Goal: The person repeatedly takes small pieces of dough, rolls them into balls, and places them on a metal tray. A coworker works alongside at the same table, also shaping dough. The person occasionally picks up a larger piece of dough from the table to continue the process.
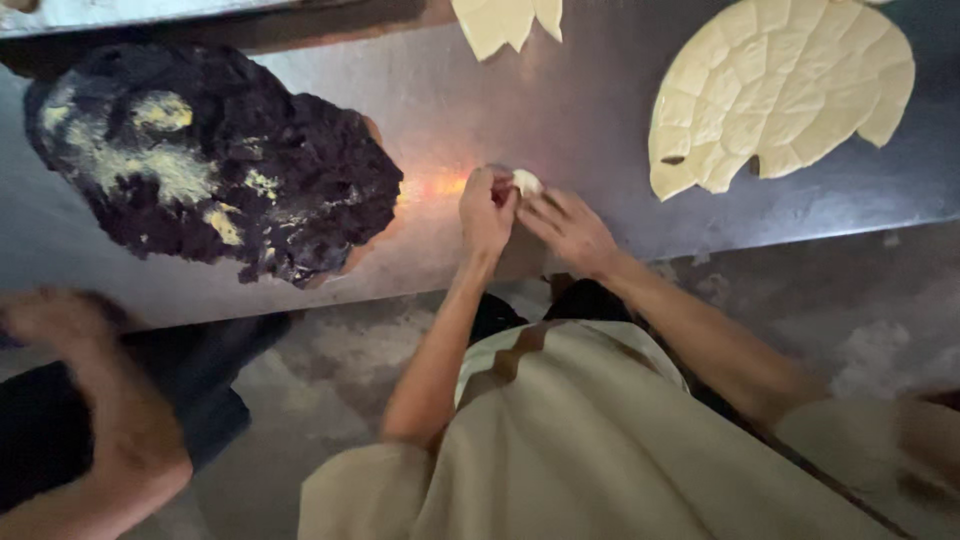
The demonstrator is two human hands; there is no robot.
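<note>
A small pale dough piece [527,182] sits pinched between the two hands just above the middle of the frame. The left hand [486,210] curls round it from the left, fingers bent over its top, and the right hand [570,228] meets it from the right with fingertips on its lower edge; both are grasping it together. Most of the piece is hidden behind the fingers, so its shape is hard to make out, and I cannot tell whether it rests on the surface or is held just clear of it.

Beneath the hands lies a grey metal table [560,90], with a warm orange glare just left of the left hand. Its near edge runs across the frame just below the wrists.

To the left, well apart from the hands, lies a large dark filling mass [215,160] streaked with yellow. In the upper right is a flat round dough sheet [780,90] scored into many cells, its top cut off by the frame. A second pale dough sheet [505,20] at top centre shows only its lower tip.

Bare table stretches between the hands and these things. At lower left another person's arm [100,400] is blurred.
</note>
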